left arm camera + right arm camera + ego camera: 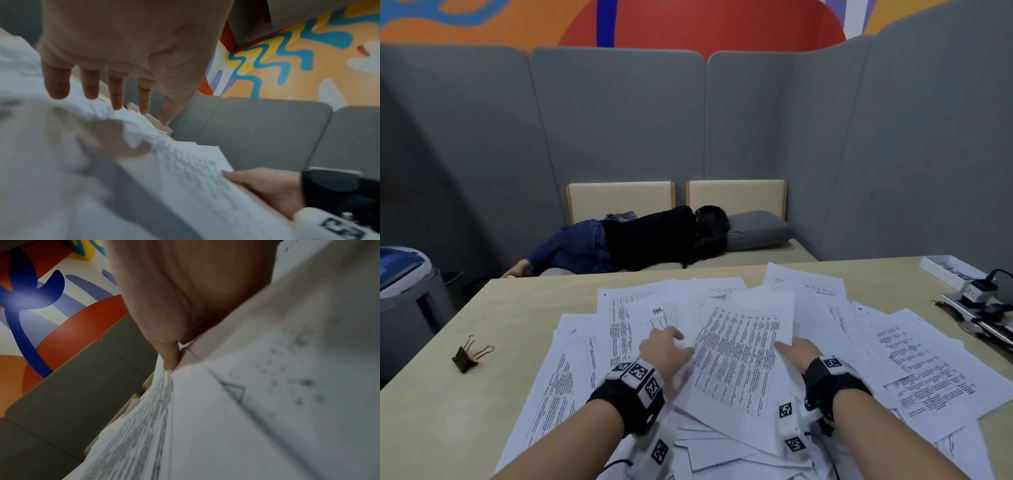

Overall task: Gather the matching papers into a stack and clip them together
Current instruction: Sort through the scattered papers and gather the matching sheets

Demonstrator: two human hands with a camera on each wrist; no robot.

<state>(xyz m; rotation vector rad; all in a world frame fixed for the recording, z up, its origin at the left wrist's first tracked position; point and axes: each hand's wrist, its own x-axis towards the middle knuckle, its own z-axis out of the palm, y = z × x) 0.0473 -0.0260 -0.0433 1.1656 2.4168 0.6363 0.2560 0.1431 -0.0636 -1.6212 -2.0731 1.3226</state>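
Several white printed papers (914, 370) lie fanned in a loose pile over the beige table (517, 308). One densely printed sheet (739, 353) sits raised on top, between my hands. My right hand (796, 351) pinches its right edge, with the thumb (170, 356) on top and the fingers hidden underneath. My left hand (667, 339) is at the sheet's left edge, and its straight, spread fingers (117, 92) touch the papers there. A black binder clip (469, 356) with its wire handles up lies alone on the table, far to the left of the pile.
A white tray (948, 270) and a small device with a cable (979, 291) stand at the table's back right. Beyond the far edge a person (637, 240) lies on a sofa, with grey partition panels (619, 120) behind. A bin (404, 274) stands at the left.
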